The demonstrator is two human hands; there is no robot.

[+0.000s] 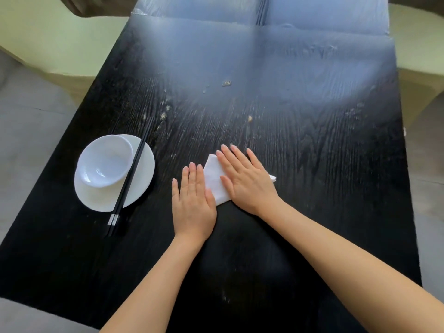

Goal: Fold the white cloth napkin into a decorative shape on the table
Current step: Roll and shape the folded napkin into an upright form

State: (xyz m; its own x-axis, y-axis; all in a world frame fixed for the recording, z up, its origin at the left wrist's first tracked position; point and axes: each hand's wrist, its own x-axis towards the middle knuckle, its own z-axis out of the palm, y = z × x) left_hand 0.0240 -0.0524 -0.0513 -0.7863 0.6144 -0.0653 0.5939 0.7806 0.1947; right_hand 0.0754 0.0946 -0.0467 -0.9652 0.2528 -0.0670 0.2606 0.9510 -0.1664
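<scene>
Folded white napkin (214, 180) under flat, open-palmed right hand (245, 181), left hand (193, 200) flat at its left edge

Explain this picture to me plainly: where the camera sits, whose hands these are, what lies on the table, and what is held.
There is no machine here. The one picture comes from a camera worn on a person's head, looking down at their bare hands. The left hand and right hand press flat on a folded white napkin on a dark table. Neither has a grip on anything. To the left a white bowl sits on a white plate, with black chopsticks laid across them.
</scene>
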